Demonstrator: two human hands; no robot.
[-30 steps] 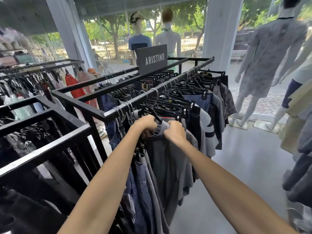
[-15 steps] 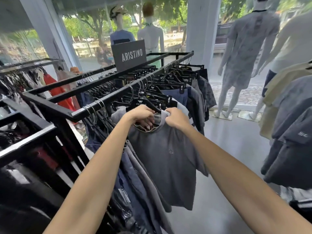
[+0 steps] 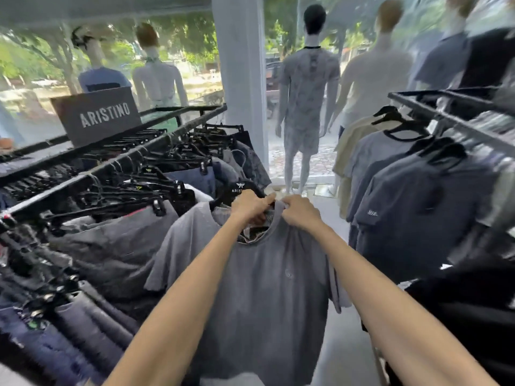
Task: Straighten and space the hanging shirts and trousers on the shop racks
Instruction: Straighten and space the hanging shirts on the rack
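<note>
A: Where is the grey shirt (image 3: 267, 296) found?
B: It is seen mid-view, in the aisle between the two racks, hung on a black hanger (image 3: 240, 190) marked ARISTINO, with its front turned toward the camera. One sleeve is seen in front of the grey trousers (image 3: 111, 240) beside it.
A: How is it held?
B: The collar is pinched from both sides. The left grip (image 3: 250, 206) is closed on the collar just under the hanger's neck, fingers curled inward. The right grip (image 3: 299, 213) is closed on the collar's other edge, just beside the first (the knuckles are nearly touching).
A: Is the hook set on the rail?
B: That cannot be told, as the hook is not made out.
A: What is carried by the left rack (image 3: 119, 165)?
B: Trousers and shorts are clipped to black hangers crowded along its dark rail, several of them tilted and pressed together. A dark sign (image 3: 97, 118) lettered ARISTINO is stood on top.
A: And the right rack (image 3: 457, 118)?
B: Shirts are hung there side by side: a cream one farthest off, then grey-blue ones, then a navy shirt (image 3: 412, 207) with a small pale logo at the chest. That side is blurred.
A: And behind?
B: Dressed mannequins (image 3: 306, 87) are lined up at the window, with a white pillar (image 3: 239, 79) set among them
</note>
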